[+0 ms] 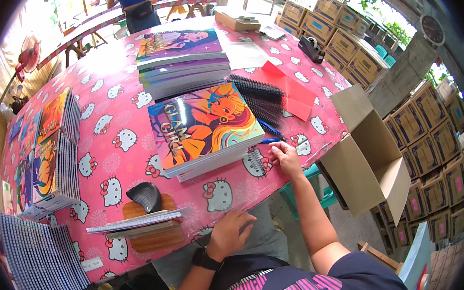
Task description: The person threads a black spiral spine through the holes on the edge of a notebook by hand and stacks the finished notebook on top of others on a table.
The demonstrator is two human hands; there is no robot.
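Note:
My right hand [284, 158] is at the table's front edge, fingers curled together; anything between them is too small to make out. Just left of it lies a stack of notebooks or loose covers [206, 128] with a colourful illustrated top. Behind that hand are blue plastic binding coils [270, 131] and a heap of black binding coils [261, 99]. My left hand [231, 233], with a dark watch [206, 259] on its wrist, hovers near the edge over my lap, fingers loosely apart and empty. To its left, a notebook [134, 222] stands on edge in a wooden holder [155, 242] beside a black curved piece [145, 197].
A taller stack [182, 72] stands behind. Bound notebooks [53, 153] and more spiral-bound ones [42, 258] fill the left side. Red sheets [290, 88] lie right. An opened carton [366, 159] stands beside the table; stacked boxes [429, 156] are beyond. Another person [137, 10] stands far off.

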